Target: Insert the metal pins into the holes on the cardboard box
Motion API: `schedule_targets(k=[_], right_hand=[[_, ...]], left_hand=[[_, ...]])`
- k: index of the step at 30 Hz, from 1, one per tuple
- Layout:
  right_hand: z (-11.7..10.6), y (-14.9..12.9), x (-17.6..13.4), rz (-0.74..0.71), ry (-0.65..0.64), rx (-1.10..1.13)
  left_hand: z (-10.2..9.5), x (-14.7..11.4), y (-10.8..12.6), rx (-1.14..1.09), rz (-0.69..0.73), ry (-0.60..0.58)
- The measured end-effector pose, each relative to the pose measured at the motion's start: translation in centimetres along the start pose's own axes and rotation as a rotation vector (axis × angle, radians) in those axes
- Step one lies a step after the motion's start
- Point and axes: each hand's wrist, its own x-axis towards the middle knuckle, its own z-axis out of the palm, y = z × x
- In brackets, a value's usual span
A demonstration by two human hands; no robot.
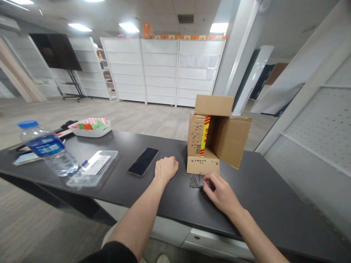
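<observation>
Left hand (166,168) in a loose fist and right hand (219,190) half-curled, its grip unclear, lie over the dark table (263,190) before the open cardboard box (215,138), thin metal rods (194,180) pointing boxward just left of the nearer right hand.

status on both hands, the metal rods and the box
Left hand: curled, by the phone. Right hand: pinched beside thin metal rods, grip unclear. Cardboard box: open, lower flap close behind rods.
</observation>
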Motion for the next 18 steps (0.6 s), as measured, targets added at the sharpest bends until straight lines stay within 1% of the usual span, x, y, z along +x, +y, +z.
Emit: schedule_targets(k=[6, 11, 18], right_hand=[[0.22, -0.33, -0.23, -0.028, -0.069, -0.014], [0.36, -0.29, -0.28, -0.081, -0.053, -0.01], [0.43, -0.29, -0.28, -0.091, -0.057, -0.006]], left_hand=[[-0.17, -0.12, 0.01, 0.002, 0.012, 0.0], [-0.3, -0.18, 0.15, 0.016, -0.008, -0.014], [-0.18, -0.12, 0.1, 0.009, -0.005, -0.01]])
